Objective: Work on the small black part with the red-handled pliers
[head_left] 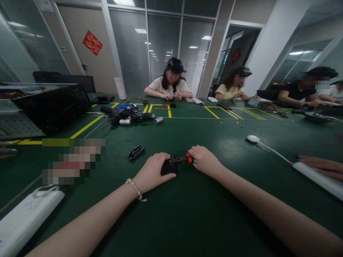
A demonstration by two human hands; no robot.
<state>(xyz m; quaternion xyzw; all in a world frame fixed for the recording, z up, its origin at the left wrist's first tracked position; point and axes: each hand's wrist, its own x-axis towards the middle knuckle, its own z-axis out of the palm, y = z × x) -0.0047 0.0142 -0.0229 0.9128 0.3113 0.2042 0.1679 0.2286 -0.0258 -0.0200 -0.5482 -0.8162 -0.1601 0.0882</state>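
My left hand (154,172) lies over a small black part (168,167) on the green table (187,214), fingers curled down on it and holding it in place. My right hand (204,160) is closed round the red handles of small pliers (181,159), whose dark jaws point left onto the black part. A bead bracelet (136,189) circles my left wrist. A loose black ribbed piece (135,152) rests on the table a little left of my left hand.
A heap of black tools and silver cylinders (128,116) lies farther back. A dark laptop (53,107) stands left, a white case (24,221) at near left. A white cable and mouse-like puck (253,138) run right toward another person's hand (321,166). Several people sit across.
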